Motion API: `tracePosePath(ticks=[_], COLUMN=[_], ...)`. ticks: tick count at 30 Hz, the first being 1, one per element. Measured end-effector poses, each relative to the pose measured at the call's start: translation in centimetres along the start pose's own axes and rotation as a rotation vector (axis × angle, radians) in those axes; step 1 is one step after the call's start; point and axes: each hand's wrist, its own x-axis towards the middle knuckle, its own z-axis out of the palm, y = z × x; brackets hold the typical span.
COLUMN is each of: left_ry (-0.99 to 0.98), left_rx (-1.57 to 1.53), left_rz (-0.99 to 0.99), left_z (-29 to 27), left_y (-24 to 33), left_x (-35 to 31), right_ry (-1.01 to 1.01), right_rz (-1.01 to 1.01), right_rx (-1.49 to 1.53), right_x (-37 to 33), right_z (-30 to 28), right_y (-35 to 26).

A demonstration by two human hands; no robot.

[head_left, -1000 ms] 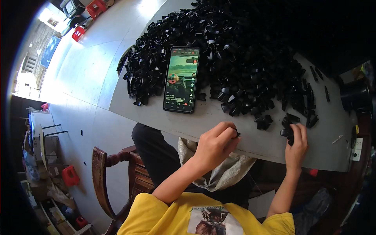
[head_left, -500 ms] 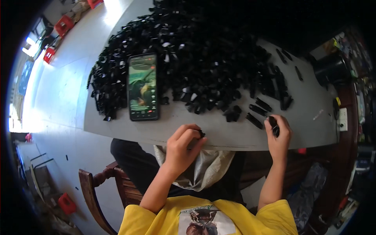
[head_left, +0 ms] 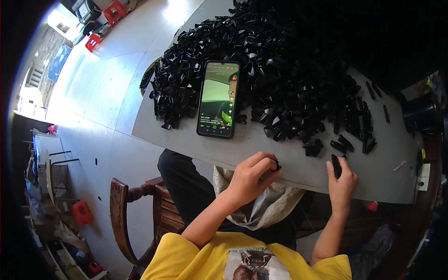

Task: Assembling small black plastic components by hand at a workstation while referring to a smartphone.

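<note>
My left hand (head_left: 254, 176) is closed at the table's front edge, with a small black plastic piece (head_left: 278, 165) showing at its fingertips. Most of that piece is hidden by the fingers. To the right, my right hand (head_left: 343, 182) pinches a long black plastic strip (head_left: 336, 166) between thumb and fingers. Just beyond it lie two more black strips (head_left: 342, 143) side by side. A small clump of black pieces (head_left: 312, 148) rests between my hands, in front of a large heap of glossy black plastic pieces (head_left: 289, 93).
A phone (head_left: 217, 100) with a lit screen lies against the heap on the grey table (head_left: 172, 140). A pale woven sack (head_left: 261, 210) hangs over my lap below the edge. A wooden chair (head_left: 119, 210) stands left; a dark round container (head_left: 420, 114) sits far right.
The whole view has shifted, moving the table rightward in the picture. One of the three strips near my right hand is now in its fingers. The phone's screen shows a different picture.
</note>
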Motion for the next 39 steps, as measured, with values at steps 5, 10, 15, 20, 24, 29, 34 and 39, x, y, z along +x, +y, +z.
tracePosePath(ticks=[5,10,15,20,24,29,34,39], left_ry=[0.054,0.06,0.062,0.048,0.02,-0.001,-0.024,-0.053], left_rx=[-0.107,-0.162,-0.167,-0.133,-0.111,-0.122,-0.125,-0.128], left_rz=[0.014,-0.028,-0.037,0.009,0.059,0.047,0.046,0.066], left_z=[-0.7,-2.0,-3.4,-3.9,-4.0,-3.9,-4.0,-4.0], left_y=[0.7,2.0,3.0,3.4,3.2,3.2,3.3,2.9], left_x=[-0.2,-0.9,-1.1,-1.1,-1.2,-1.3,-1.1,-1.4], right_ry=[0.068,0.033,-0.117,-0.195,-0.245,-0.281,-0.289,-0.302], right_rz=[-0.041,-0.05,-0.448,-0.508,-0.519,-0.523,-0.513,-0.522], right_rx=[0.066,0.372,0.451,0.471,0.484,0.541,0.545,0.56], right_x=[-1.5,-3.3,-1.8,-1.0,-0.8,-0.6,-0.6,-0.8], right_z=[-0.5,-1.2,-2.0,-2.1,-2.1,-2.0,-1.7,-1.4], right_y=[1.3,-1.1,-4.9,-6.0,-6.2,-6.3,-6.3,-6.3])
